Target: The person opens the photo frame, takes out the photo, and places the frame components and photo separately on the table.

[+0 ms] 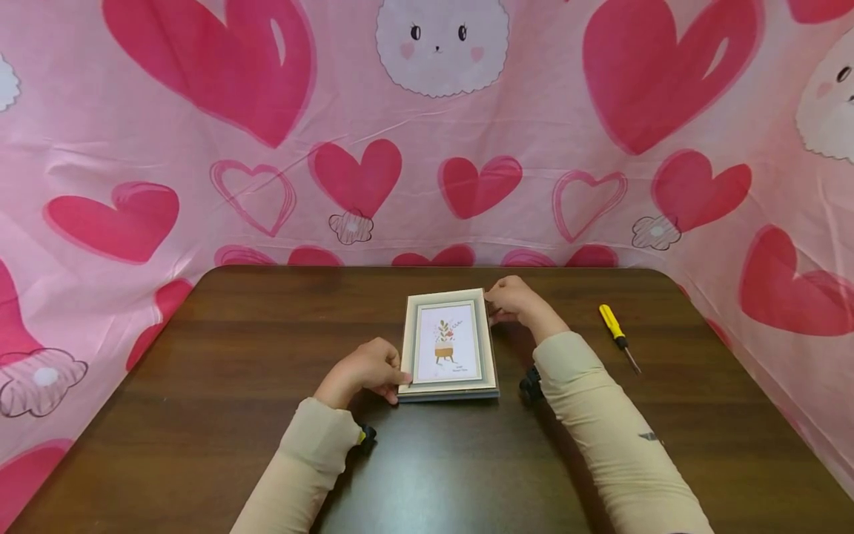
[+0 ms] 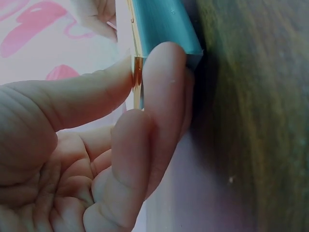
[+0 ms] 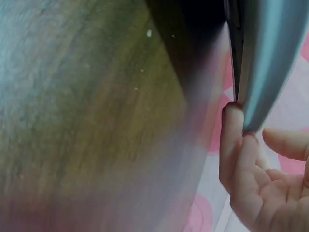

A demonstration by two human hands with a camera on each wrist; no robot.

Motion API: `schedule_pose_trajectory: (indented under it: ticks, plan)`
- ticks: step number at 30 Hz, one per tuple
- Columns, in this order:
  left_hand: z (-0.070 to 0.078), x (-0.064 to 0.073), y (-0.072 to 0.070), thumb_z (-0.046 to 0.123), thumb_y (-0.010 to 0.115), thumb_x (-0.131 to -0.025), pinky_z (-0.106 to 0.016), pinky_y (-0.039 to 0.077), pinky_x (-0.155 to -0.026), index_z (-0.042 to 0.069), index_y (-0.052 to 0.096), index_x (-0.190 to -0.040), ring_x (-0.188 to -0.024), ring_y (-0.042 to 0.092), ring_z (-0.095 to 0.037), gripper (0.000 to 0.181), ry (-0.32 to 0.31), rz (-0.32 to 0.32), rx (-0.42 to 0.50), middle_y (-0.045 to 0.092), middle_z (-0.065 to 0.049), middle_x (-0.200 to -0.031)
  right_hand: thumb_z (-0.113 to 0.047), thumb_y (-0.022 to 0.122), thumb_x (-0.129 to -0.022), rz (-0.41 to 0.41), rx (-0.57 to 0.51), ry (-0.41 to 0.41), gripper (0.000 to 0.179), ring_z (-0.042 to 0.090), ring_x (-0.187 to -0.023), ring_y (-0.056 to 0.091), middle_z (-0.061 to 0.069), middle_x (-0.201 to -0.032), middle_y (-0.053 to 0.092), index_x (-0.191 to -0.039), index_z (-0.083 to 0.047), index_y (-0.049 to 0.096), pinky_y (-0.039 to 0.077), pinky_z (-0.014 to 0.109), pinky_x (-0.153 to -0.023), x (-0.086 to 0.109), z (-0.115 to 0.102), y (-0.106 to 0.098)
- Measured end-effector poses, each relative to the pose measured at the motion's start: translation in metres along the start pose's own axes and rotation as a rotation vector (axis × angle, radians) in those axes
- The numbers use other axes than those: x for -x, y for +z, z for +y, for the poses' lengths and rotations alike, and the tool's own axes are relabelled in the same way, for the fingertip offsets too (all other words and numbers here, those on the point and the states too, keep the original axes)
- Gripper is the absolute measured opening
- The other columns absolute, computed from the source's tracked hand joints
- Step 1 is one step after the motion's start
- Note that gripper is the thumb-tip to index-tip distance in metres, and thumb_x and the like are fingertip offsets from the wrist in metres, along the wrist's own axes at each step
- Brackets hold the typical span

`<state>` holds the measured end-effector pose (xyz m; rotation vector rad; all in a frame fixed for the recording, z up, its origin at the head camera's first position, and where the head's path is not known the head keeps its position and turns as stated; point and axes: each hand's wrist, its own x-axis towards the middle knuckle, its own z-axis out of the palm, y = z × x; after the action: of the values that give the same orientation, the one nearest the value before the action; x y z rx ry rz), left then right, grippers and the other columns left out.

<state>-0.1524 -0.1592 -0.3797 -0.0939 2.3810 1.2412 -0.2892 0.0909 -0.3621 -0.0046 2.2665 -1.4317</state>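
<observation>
A picture frame (image 1: pixel 414 326) with a cream and grey-blue border lies face up, around a print of a plant in an orange pot. At its near left corner my left hand (image 1: pixel 365 368) pinches it, thumb on the front and fingers along the side and underneath. The left wrist view shows that corner between thumb and fingers (image 2: pixel 164 87). My right hand (image 1: pixel 519 302) holds the far right corner. Its fingertips (image 3: pixel 234 118) curl under the edge in the right wrist view, with the thumb close to the corner. How much of the frame touches the table is hidden.
A screwdriver (image 1: pixel 614 326) with a yellow and black handle lies to the right on the dark wooden table (image 1: pixel 233 415). Behind the table hangs a pink cloth (image 1: pixel 427 126) with hearts. A small black device (image 1: pixel 531 386) sits at the right wrist.
</observation>
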Motion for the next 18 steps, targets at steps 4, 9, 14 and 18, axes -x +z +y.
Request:
schedule_pose_trajectory:
  ticks: [4,9,14,18]
  plan:
    - [0.0,0.0,-0.001,0.008,0.073,-0.089,-0.025,0.055,-0.057,0.005,0.051,-0.062,-0.047,0.064,-0.011,0.035,-0.007,-0.009,-0.009,0.06,-0.007,-0.055,-0.009,0.055,-0.099,-0.06,-0.119,0.007,0.01,0.011,-0.059,0.062,0.001,-0.072,0.06,-0.1,0.0,0.051,0.055,0.02,-0.059,0.0,0.004,-0.009]
    - [-0.001,0.001,-0.001,0.009,0.072,-0.09,-0.024,0.055,-0.057,0.005,0.052,-0.063,-0.048,0.064,-0.01,0.034,-0.007,-0.021,-0.012,0.06,-0.007,-0.056,-0.011,0.053,-0.101,-0.137,-0.249,0.046,0.011,0.011,-0.064,0.065,-0.001,-0.078,0.06,-0.107,-0.003,0.05,0.053,0.015,-0.061,-0.002,0.01,-0.016]
    - [0.0,0.001,0.0,0.009,0.072,-0.09,-0.024,0.054,-0.055,0.005,0.051,-0.063,-0.047,0.063,-0.01,0.035,0.006,-0.017,-0.016,0.059,-0.006,-0.056,-0.007,0.048,-0.103,-0.175,-0.32,0.049,0.022,0.011,-0.064,0.062,-0.004,-0.076,0.062,-0.122,0.003,0.049,0.052,0.013,-0.062,-0.005,0.016,-0.016]
    - [0.0,0.0,0.0,0.008,0.072,-0.09,-0.024,0.053,-0.054,0.005,0.051,-0.063,-0.047,0.062,-0.01,0.034,0.013,-0.016,-0.02,0.058,-0.006,-0.056,-0.007,0.046,-0.104,-0.221,-0.4,0.045,0.016,0.01,-0.066,0.062,-0.006,-0.076,0.065,-0.109,-0.003,0.061,0.051,0.011,-0.063,-0.006,0.019,-0.017]
